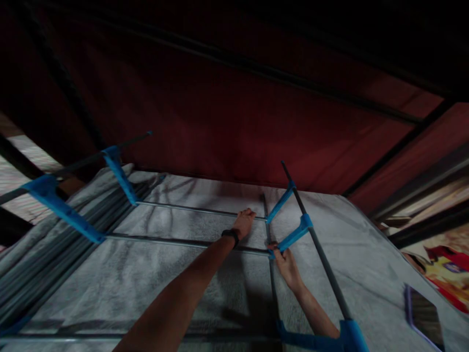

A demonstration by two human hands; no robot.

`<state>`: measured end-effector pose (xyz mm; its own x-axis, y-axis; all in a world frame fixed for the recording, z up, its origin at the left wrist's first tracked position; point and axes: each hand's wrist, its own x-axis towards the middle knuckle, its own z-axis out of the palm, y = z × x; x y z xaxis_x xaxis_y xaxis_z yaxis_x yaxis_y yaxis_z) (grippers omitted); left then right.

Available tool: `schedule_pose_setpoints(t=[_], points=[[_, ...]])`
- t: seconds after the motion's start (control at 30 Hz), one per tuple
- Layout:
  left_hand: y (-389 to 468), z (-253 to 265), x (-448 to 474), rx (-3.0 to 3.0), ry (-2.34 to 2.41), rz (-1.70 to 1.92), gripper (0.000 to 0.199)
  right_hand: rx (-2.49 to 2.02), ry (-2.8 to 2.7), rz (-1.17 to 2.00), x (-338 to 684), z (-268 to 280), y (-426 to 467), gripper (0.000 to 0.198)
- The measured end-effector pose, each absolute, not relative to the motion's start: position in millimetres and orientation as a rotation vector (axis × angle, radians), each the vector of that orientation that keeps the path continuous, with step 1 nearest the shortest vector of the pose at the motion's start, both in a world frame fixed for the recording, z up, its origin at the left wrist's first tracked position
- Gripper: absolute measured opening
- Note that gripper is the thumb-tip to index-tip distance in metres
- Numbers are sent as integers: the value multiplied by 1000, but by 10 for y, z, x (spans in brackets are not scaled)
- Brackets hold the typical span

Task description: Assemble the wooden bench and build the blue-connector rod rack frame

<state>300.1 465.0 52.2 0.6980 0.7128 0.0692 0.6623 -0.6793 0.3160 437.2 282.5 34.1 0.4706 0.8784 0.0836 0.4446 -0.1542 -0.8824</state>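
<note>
A frame of grey metal tubes and blue plastic connectors stands on a grey cloth [176, 288]. My left hand [245, 224], with a black band on its wrist, is closed over the far cross tube [198, 210], close to its right end. Nearer to me, my right hand [287, 266] pinches the lower end of a blue connector [295, 237], where the second cross tube [161, 240] meets a long side tube. Another blue connector [280, 204] sits beyond it. On the left, two blue connectors [120, 176] slant up to a raised tube.
Loose grey tubes [76, 244] lie bundled along the left. A phone [425, 315] rests at the lower right. Dark red fabric [227, 127] hangs behind, crossed by dark bars. A blue corner connector [350, 335] is near the bottom edge.
</note>
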Motion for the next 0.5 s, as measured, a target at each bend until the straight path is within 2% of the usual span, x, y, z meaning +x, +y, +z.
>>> schedule_pose_setpoints(t=[0.1,0.23,0.37,0.5], points=[[4552,696,2811,2656,1112,428,43,-1773,-1137,566,4424,282,2822,45],[4470,1158,2167,2609,1432,714,48,-1775,-1162,584,4481,241,2835,39],[4322,1906,1011,2557,1974,808,47,-1799,-1205,583,4510,251,2846,40],[4004,2517,-368,2361,2591,687,52,-1796,-1263,574,4523,280,2855,43]])
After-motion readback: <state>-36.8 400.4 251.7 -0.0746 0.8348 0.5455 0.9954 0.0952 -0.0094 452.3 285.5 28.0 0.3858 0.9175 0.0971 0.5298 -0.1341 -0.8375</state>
